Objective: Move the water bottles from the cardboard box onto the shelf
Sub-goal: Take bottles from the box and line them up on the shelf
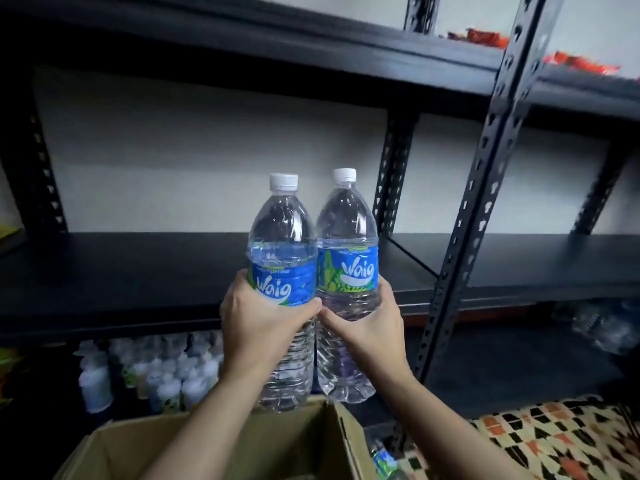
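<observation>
I hold two clear water bottles with blue labels and white caps upright, side by side and touching, in front of the black shelf board (138,271). My left hand (256,320) grips the left bottle (282,258) at its label. My right hand (370,327) grips the right bottle (348,244) just below its label. Both bottles hang above the open cardboard box (263,441) at the bottom of the view. The inside of the box is mostly hidden by my forearms.
Black metal uprights (485,188) divide the shelving into bays. Several small bottles (156,368) crowd the lower shelf at left, more clear bottles (602,323) sit at lower right. Red packets (478,38) lie on the top shelf. A patterned mat (554,441) lies at right, with another bottle (384,459) beside the box.
</observation>
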Demonstrator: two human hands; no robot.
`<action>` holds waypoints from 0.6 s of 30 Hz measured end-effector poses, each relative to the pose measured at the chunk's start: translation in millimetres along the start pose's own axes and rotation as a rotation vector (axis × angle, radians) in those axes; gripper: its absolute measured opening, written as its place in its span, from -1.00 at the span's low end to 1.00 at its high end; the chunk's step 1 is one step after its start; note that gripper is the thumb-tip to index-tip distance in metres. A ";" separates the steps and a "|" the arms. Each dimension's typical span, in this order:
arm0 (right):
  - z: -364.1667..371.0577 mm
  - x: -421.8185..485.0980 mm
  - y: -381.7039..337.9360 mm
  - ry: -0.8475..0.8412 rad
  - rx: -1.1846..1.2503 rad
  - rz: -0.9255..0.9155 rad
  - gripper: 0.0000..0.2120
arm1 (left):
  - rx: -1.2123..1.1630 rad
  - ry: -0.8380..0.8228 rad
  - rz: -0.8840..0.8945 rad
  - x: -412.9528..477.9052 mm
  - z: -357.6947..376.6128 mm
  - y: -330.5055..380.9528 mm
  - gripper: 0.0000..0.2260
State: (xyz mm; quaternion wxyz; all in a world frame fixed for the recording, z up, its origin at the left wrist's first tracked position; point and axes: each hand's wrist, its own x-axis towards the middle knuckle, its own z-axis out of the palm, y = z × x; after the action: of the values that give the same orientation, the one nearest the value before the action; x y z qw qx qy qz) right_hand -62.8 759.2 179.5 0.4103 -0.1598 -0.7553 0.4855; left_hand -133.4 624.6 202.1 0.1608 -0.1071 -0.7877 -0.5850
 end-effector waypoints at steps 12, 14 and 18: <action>-7.5 92.8 -15.4 -0.006 0.018 -0.077 -0.30 | -0.056 0.026 0.016 63.7 43.3 60.0 -0.45; -6.6 108.1 -13.1 0.000 0.032 -0.080 -0.31 | -0.053 0.035 0.021 76.2 52.8 64.8 -0.42; 2.3 146.4 -2.5 0.021 0.015 -0.078 -0.29 | -0.082 0.034 0.002 100.8 72.2 68.9 -0.38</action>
State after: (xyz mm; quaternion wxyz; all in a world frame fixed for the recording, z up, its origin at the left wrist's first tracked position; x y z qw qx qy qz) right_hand -153.9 850.3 249.2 0.4379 -0.1320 -0.7531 0.4729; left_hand -211.4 711.8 282.4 0.1702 -0.1044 -0.7602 -0.6183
